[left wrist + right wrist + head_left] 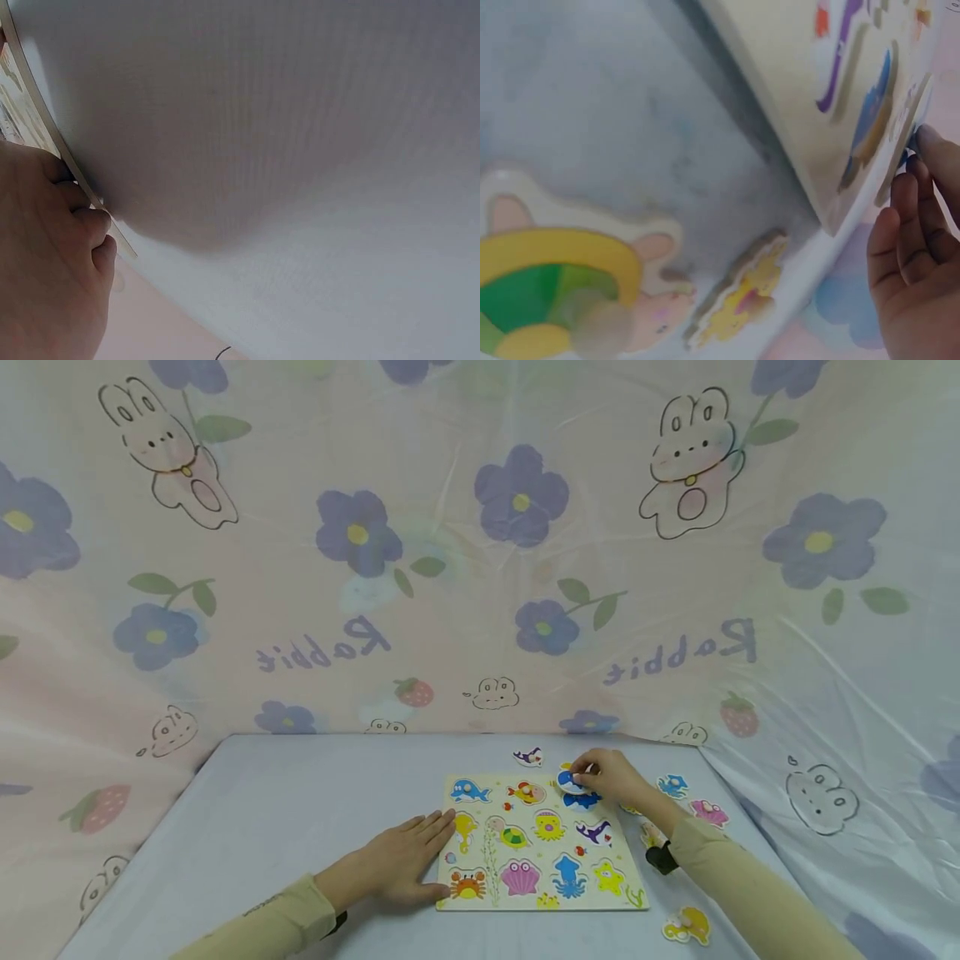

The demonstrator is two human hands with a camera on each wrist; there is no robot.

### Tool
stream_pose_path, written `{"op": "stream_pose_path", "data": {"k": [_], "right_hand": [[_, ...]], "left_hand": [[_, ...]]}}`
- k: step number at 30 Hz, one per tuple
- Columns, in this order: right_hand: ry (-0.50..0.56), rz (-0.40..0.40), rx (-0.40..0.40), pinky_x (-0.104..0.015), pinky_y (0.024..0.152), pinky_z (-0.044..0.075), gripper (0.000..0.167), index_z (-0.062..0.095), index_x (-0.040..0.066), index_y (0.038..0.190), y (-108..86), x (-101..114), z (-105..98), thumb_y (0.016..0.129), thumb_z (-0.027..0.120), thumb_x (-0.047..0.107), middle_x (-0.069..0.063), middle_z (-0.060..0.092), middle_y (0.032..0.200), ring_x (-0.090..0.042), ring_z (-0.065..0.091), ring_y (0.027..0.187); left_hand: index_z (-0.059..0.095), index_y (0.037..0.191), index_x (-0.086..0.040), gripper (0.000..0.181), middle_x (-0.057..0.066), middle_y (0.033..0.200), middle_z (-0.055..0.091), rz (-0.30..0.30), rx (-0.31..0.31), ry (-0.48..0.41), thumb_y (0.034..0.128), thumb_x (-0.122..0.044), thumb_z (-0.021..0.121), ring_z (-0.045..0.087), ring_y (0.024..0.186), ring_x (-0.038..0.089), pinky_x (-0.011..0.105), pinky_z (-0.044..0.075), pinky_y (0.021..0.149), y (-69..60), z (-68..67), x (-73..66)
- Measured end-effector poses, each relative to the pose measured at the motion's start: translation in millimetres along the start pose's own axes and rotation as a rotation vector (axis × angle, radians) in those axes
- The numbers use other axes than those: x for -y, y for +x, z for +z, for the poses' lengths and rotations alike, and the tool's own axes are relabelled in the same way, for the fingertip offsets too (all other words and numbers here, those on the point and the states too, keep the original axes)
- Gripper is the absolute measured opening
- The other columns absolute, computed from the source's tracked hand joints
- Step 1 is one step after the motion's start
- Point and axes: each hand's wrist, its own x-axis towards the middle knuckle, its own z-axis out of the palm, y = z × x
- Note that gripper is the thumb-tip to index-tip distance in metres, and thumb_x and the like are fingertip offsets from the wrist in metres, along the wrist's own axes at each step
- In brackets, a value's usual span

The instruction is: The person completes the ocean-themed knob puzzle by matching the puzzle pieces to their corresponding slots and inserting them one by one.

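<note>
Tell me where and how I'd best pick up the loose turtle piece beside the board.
Probably by the round knob, pinched from straight above: the turtle piece looks to lie flat on the table, its thin edge low, while the knob stands up from its face.

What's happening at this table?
A person is handling a sea-animal puzzle board on a white-covered table. The left hand rests at the board's left edge, fingers touching it. The right hand pinches a blue-and-white piece at the board's far right corner, not seated flat in it. Other pieces lie loose on the table, among them a purple one beyond the board and a pink shell to its right.
</note>
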Motion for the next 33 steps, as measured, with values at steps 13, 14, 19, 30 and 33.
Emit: {"op": "stream_pose_path", "data": {"k": [13,14,19,30,33], "right_hand": [[-0.027,0.03,0.011,-0.03,0.075,0.052,0.006,0.077,0.013,0.101,-12.0,-7.0,10.6,0.096,0.076,0.013,0.002,0.066,0.093,-0.016,0.057,0.083],[-0.027,0.034,0.013,-0.03,0.075,0.052,0.006,0.077,0.013,0.101,-12.5,-7.7,11.0,0.096,0.076,0.013,0.003,0.066,0.093,-0.016,0.057,0.083],[-0.024,0.024,0.014,-0.031,0.076,0.052,0.006,0.077,0.013,0.101,-15.1,-9.4,11.5,0.095,0.076,0.013,0.003,0.066,0.091,-0.017,0.057,0.083],[-0.029,-0.021,0.049,-0.029,0.074,0.05,0.007,0.078,0.012,0.102,-19.8,-5.1,9.0,0.095,0.076,0.012,0.004,0.065,0.09,-0.015,0.056,0.083],[-0.04,-0.032,0.057,-0.03,0.074,0.05,0.007,0.078,0.011,0.102,-19.6,-6.1,8.6,0.095,0.076,0.011,0.004,0.065,0.089,-0.015,0.056,0.082]], "left_hand": [[0.028,0.164,-0.006,0.096,0.008,0.173,0.019,-0.001,0.003,-0.009,0.0981,-0.076,0.036,0.023,0.158,0.026,0.041,0.027,0.127,-1.2,-2.1,-1.3],[0.028,0.164,-0.006,0.097,0.009,0.173,0.019,-0.001,0.003,-0.012,0.098,-0.076,0.036,0.023,0.158,0.026,0.041,0.027,0.127,-1.2,-2.2,-1.2],[0.028,0.165,-0.006,0.097,0.009,0.173,0.018,0.003,0.0,-0.008,0.0983,-0.076,0.035,0.023,0.158,0.026,0.041,0.027,0.127,-0.6,-1.6,0.0],[0.029,0.164,-0.005,0.096,0.01,0.173,0.02,0.003,0.002,-0.022,0.0983,-0.075,0.038,0.025,0.158,0.028,0.041,0.027,0.126,-0.9,-2.5,-2.0],[0.029,0.164,-0.005,0.096,0.01,0.173,0.02,0.002,0.004,-0.025,0.0983,-0.075,0.038,0.024,0.158,0.027,0.041,0.027,0.127,-1.0,-1.9,-2.7]]}}
